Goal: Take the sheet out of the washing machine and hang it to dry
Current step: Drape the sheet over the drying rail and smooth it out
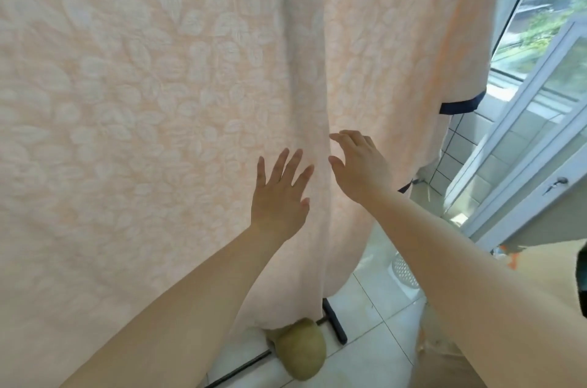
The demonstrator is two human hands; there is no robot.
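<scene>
Sheet (pixel 143 102) hanging, both hands spread at its fold.
Left hand (pixel 279 194) flat, right hand (pixel 359 165) loosely curled; tugging here could probably drag it off.

Sheet (pixel 158 86): matt peach cloth, woven with a raised pale leaf pattern, edged in dark cloth binding (pixel 462 105). Floor (pixel 374 340): glossy pale tiles. Window frame (pixel 524 121): smooth white finish. Basket (pixel 405 273): perforated white plastic.

The hanging sheet (pixel 143 102) walls off everything ahead — open passage only rightward, toward the window frame (pixel 521 146).
</scene>
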